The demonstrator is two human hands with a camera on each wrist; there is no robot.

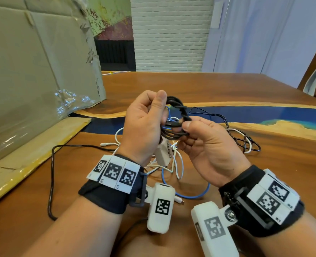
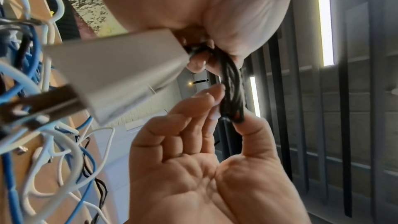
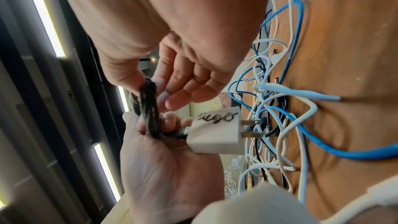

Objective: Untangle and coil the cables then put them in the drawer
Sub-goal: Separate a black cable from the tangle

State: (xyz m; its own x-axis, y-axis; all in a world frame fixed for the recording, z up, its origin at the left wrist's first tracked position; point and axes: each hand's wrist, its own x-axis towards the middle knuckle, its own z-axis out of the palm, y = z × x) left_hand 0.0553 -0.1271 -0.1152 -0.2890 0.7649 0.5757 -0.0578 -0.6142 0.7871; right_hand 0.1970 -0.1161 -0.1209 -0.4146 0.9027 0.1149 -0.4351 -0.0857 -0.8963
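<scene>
Both hands hold a coiled black cable [image 1: 178, 108] above the table. My left hand [image 1: 159, 108] pinches the top of the coil between thumb and fingers; my right hand [image 1: 186, 131] grips its lower part. In the left wrist view the left hand [image 2: 228, 106] pinches the black coil [image 2: 232, 91]. In the right wrist view the right hand [image 3: 150, 122] holds the coil [image 3: 148, 108]. A white charger plug [image 1: 161, 153] [image 3: 215, 130] hangs from the coil. Beneath lies a tangle of white cable [image 1: 179, 164], blue cable [image 1: 196, 195] and thin black cable [image 1: 246, 141]. No drawer is in view.
A large cardboard box [image 1: 33, 71] stands at the left on the wooden table [image 1: 264, 164], which has a blue resin strip. A dark cable [image 1: 51, 164] loops along the box's flap. A white cable end [image 1: 179, 200] lies near my wrists.
</scene>
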